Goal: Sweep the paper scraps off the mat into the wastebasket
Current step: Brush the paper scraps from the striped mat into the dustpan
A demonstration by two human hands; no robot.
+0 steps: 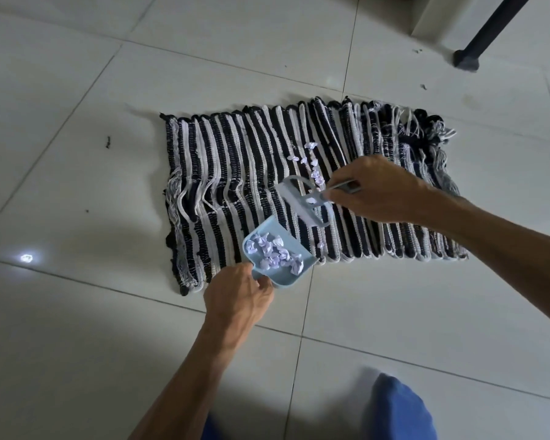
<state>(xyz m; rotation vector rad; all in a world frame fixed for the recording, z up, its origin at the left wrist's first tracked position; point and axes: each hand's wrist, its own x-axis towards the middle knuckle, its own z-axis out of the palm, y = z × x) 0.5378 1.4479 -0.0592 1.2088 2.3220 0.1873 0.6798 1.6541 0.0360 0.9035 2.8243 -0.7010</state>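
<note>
On the ribbed striped mat (pixel 235 173), fingers clamped on plastic dustpan (pixel 275 254) and small brush (pixel 302 201), crumpled scraps (pixel 313 166) beyond.

a coarse woven cloth mat (pixel 267 173) on glossy floor tiles (pixel 77 74); crumpled paper scraps (pixel 275 254) fill a smooth plastic dustpan (pixel 286 281).

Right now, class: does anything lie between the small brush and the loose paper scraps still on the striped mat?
Nothing visible. The pale blue hand brush sits just short of the lilac paper scraps on the black-and-white woven mat; only bare mat lies between.
</note>
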